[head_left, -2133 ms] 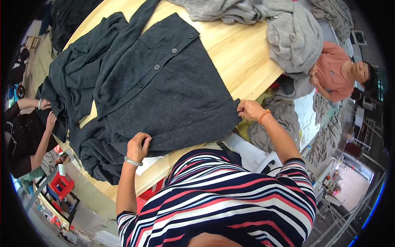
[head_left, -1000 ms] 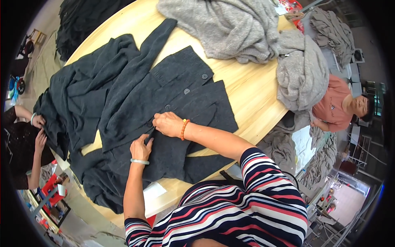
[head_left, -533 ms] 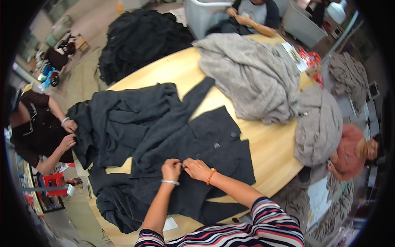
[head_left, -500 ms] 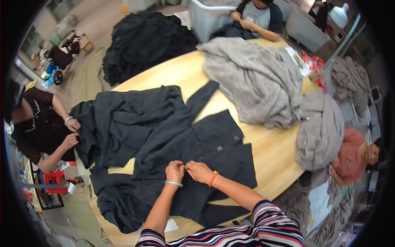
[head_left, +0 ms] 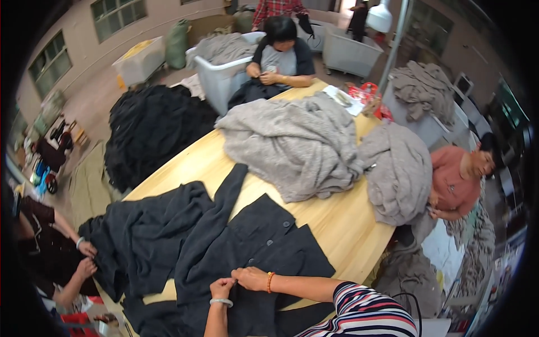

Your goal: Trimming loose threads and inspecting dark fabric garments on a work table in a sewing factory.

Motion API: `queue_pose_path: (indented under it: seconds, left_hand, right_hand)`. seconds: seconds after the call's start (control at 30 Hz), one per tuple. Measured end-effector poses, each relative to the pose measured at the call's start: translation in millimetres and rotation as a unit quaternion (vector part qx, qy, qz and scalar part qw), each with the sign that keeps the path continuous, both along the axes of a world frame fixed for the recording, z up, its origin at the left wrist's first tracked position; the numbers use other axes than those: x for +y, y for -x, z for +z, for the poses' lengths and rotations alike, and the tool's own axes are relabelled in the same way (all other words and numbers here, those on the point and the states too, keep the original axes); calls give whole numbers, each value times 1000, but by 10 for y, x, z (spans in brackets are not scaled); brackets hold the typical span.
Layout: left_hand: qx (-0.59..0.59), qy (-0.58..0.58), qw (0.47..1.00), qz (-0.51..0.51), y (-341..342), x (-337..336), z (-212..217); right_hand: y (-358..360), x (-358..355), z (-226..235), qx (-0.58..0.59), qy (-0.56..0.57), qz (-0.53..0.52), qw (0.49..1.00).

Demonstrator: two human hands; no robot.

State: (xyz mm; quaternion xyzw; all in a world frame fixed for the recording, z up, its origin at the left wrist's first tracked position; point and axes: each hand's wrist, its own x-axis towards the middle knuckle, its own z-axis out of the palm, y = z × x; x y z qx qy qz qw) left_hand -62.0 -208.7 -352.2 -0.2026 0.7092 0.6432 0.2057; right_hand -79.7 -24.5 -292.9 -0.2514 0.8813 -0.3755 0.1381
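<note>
A dark charcoal knit cardigan [head_left: 255,227] with buttons down its front edge lies spread on the pale wooden table [head_left: 342,224]. Over its button edge, my left hand [head_left: 223,287] and my right hand [head_left: 251,278] meet with fingertips pinched together. Whatever is between the fingers is too small to make out. Under and beside the cardigan lie more dark knit garments [head_left: 149,233]. At the left, another person's hands [head_left: 87,258] hold the edge of one of these.
Heaps of grey-beige knitwear [head_left: 292,140] cover the table's far side. Beyond the left edge, a black garment pile [head_left: 154,129] rests on the floor. A white bin [head_left: 224,78] stands behind a seated person [head_left: 281,59]; another person [head_left: 457,180] works at the right.
My view has tilted up, so the table sits lower and more of the room shows. My hands stay pinched together over the cardigan's button edge.
</note>
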Motion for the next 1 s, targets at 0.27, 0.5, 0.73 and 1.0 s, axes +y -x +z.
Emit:
queue_pose_path:
  seconds: [0.27, 0.5, 0.73, 1.0]
  left_hand:
    - [-98, -128, 983, 88, -28, 76, 162]
    - [-71, -147, 985, 47, 16, -14, 57]
    - [-124, -172, 977, 23, 10, -40, 200]
    - [279, 203, 906, -245, -172, 122, 612]
  right_hand:
    - [16, 6, 188, -24, -4, -4, 1000]
    - [-48, -26, 62, -43, 13, -8, 999]
    - [-75, -1, -39, 17, -9, 14, 1000]
    - [-78, -19, -191, 39, 11, 20, 999]
